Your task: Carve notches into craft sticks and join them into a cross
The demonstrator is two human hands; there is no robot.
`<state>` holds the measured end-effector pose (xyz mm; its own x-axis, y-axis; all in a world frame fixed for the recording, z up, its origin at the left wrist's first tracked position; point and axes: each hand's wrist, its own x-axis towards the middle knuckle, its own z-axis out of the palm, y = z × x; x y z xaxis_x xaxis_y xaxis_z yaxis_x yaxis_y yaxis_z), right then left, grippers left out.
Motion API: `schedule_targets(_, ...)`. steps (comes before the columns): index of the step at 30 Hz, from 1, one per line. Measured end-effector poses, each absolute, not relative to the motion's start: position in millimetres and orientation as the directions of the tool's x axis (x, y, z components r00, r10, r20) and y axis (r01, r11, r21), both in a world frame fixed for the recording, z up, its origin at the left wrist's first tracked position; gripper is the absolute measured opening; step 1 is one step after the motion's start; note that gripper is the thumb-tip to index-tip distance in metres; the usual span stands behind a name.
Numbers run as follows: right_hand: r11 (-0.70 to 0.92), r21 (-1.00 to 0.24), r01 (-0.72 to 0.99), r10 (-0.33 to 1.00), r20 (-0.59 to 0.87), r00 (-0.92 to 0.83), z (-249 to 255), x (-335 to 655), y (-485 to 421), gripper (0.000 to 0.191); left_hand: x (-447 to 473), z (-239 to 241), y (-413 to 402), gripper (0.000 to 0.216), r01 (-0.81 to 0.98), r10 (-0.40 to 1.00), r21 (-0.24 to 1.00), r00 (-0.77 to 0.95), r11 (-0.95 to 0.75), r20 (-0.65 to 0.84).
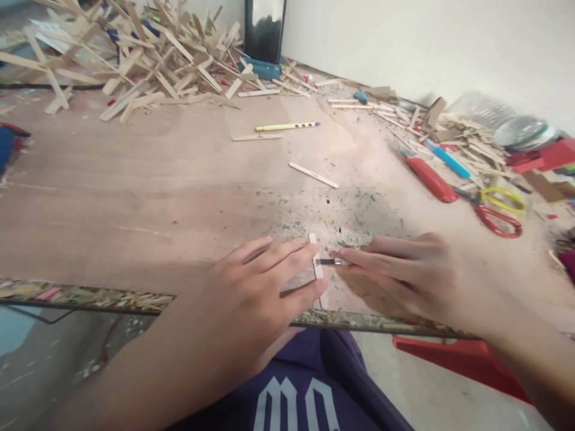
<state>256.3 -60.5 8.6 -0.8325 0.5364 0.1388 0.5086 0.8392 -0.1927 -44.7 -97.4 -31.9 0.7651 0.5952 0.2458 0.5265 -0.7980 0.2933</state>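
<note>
On the wooden tabletop near its front edge, a pale craft stick [318, 270] lies roughly upright in the head view. My left hand [265, 278] rests over it with fingers spread, the index fingertip and thumb pressing on the stick. My right hand [399, 266] is closed around a slim craft knife [331, 261] with a dark blade and a silver collar; its handle is mostly hidden by the fingers. The blade tip touches the stick between my left index finger and thumb, at a small dark mark.
Beyond my hands lie a slotted craft stick [313, 175], another marked stick [257, 137] and a yellow pencil [287, 126]. A red-handled cutter [432, 179] and scissors [498, 214] are at right. A large heap of sticks [157, 60] stands back left. Green shavings dot the table.
</note>
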Motion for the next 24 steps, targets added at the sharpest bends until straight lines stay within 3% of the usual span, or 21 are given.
schedule_targets(12,0.837,-0.184,0.515,0.539,0.110,-0.835,18.5,257.0,-57.1,0.036,-45.3,-32.4,-97.5,0.051,0.536,0.597,0.276,0.768,-0.797,0.232)
schedule_targets(19,0.841,-0.169,0.513,0.532,0.088,-0.842,21.4,257.9,-60.2,0.036,-44.1,-30.6,-98.2,0.062,0.552,0.599,0.253,0.781,-0.795,0.178)
schedule_targets(24,0.843,-0.150,0.517,0.531,0.072,-0.845,20.2,269.6,-62.4,0.032,-47.7,-30.9,-101.6,0.054,0.540,0.592,0.243,0.757,-0.806,0.278)
